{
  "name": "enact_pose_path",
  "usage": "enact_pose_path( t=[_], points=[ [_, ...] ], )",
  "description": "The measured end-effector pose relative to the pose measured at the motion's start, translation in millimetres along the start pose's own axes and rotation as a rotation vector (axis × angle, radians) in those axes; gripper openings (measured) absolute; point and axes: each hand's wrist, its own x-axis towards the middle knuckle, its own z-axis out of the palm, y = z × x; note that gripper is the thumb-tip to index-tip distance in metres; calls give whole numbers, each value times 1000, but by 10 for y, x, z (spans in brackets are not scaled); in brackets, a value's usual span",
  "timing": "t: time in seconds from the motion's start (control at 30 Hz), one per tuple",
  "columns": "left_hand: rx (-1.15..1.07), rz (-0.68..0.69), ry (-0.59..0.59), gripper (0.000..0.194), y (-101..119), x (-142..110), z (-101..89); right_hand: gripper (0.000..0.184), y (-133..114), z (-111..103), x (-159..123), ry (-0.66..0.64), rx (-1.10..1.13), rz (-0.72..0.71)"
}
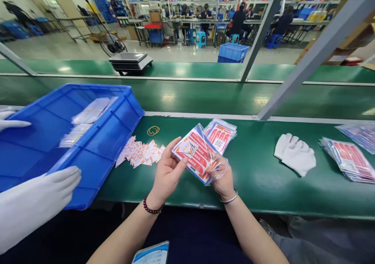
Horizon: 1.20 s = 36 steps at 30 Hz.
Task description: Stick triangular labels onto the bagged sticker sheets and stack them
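In front of me I hold a red, white and blue printed card in a clear plastic bag (200, 158). My left hand (168, 168) grips its left side, thumb on top and fingers behind. A small white card with orange marks (182, 147) lies against the print near that thumb; whether it is inside the bag cannot be made out. My right hand (223, 180) is closed around the crumpled clear end of the bag. Just behind lies a stack of similar bagged cards (224, 131). Left of my hands spreads a loose pile of small white-and-orange cards (142, 152).
A co-worker's white-gloved hands (60, 182) hold a tilted blue bin (102, 158) containing clear-bagged bundles (92, 111). Rubber bands (153, 130) lie behind the pile. White gloves (295, 154) and more bagged cards (351, 158) are at right. A grey post (316, 53) slants across the green bench (258, 193).
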Motion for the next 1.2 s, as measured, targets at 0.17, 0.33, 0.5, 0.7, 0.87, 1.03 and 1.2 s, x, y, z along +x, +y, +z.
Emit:
enact_pose_path(
  t=[0.17,0.33,0.5,0.7,0.87,1.03,1.2],
  points=[
    [35,40,-55,63,14,-32,52,56,5,17,-20,7,87,19],
    [184,83,-97,50,-12,13,-28,53,12,9,2,4,113,11],
    [216,126,-180,57,42,47,-106,53,-7,14,-12,14,107,33],
    [38,62,-216,80,40,18,-54,59,-117,108,7,27,231,55],
    [194,68,-78,52,-42,-9,-23,51,-117,63,-19,5,77,39],
    [227,61,-261,56,-38,2,-100,34,-164,8,-25,-67,-223,32],
    [40,-73,-182,49,18,28,-197,24,-217,27,-2,-64,-283,-86]
  ],
)
